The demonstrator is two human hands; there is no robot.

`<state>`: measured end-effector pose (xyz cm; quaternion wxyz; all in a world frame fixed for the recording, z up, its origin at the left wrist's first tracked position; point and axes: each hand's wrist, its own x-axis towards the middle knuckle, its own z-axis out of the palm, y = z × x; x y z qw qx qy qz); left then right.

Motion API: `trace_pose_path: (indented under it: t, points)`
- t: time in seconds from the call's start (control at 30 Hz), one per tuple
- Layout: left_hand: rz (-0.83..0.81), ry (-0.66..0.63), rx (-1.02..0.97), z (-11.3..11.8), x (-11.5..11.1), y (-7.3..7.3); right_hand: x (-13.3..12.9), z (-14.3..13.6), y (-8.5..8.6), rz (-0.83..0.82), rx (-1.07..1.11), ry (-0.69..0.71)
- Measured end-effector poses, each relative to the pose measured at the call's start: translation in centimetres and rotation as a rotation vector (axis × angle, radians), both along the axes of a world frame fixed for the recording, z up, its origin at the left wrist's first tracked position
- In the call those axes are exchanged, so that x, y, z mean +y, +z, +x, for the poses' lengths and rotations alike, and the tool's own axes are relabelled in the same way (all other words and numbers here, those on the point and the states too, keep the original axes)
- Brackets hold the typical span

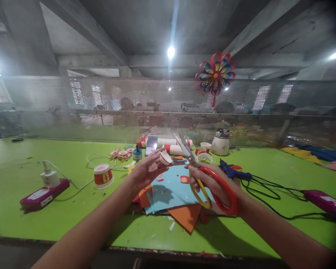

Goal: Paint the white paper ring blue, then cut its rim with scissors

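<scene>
Between the fingertips of my left hand [147, 171] is a small white paper piece [165, 158] with a red edge, curved like a cut bit of paper cup. My right hand [211, 183] grips a pair of scissors [184, 146] by its red and yellow handles. The blades point up and away, close to the right of the white piece, and seem nearly closed. Beneath both hands lie light blue sheets [170, 190] over orange sheets [186, 216]. Small red scraps and a red patterned cutout [184, 179] rest on the blue.
An upside-down paper cup [103, 176] and a purple power strip [44, 194] sit left. Behind are stacked paper cups [173, 150], a phone [151, 145], a blue bottle [137, 152] and a white kettle-like container [221, 143]. A blue glue gun [232, 170] with black cable lies right.
</scene>
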<state>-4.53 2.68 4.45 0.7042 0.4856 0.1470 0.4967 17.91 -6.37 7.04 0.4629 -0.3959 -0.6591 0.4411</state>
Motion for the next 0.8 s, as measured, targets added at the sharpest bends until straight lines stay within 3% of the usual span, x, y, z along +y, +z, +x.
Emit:
trace_pose_path:
  t: [0.2,0.43,0.63,0.8]
  points:
    - [0.099,0.162,-0.042,1.3,-1.6,-1.3,2.9,-2.6,-1.7,-0.075,0.202,-0.042]
    - [0.295,0.199,0.045,2.5,-3.4,-2.0,2.8,-4.0,-2.6,-0.073,0.341,-0.027]
    - [0.261,0.012,0.017,1.9,-3.8,-1.8,3.0,-2.5,-3.3,-0.008,0.251,0.007]
    - [0.005,-0.187,0.045,1.0,-2.7,-1.8,3.2,-0.1,-1.6,0.084,0.031,0.055]
